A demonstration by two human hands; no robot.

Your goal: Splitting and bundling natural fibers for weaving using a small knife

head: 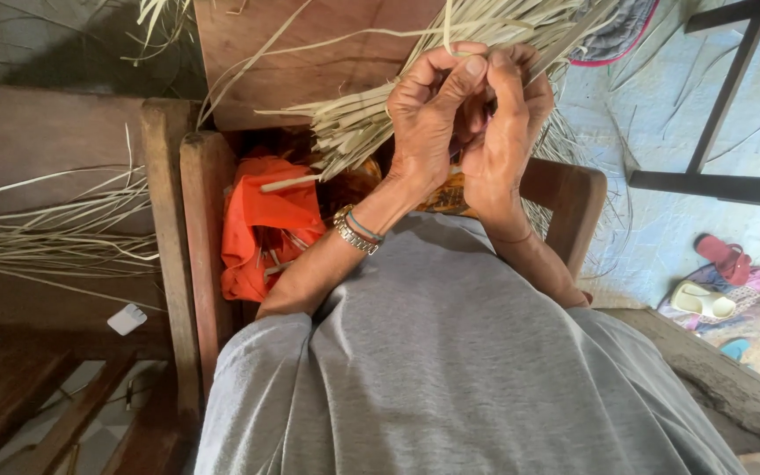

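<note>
My left hand [428,114] and my right hand [507,119] are raised close together in front of my chest, fingers curled and touching. Both pinch thin pale dried leaf strips [477,22] that run up from the fingertips. A thick bundle of the same strips [354,123] fans out to the left behind my left hand, over my lap. A metal watch and thread bands [355,230] sit on my left wrist. A grey shirt [450,352] fills the lower view.
An orange cloth [266,220] lies in the wooden chair [195,229] beside me. More loose strips [54,237] lie on the wooden bench at left. Sandals [723,281] rest on the floor at right, near a dark metal frame [714,132].
</note>
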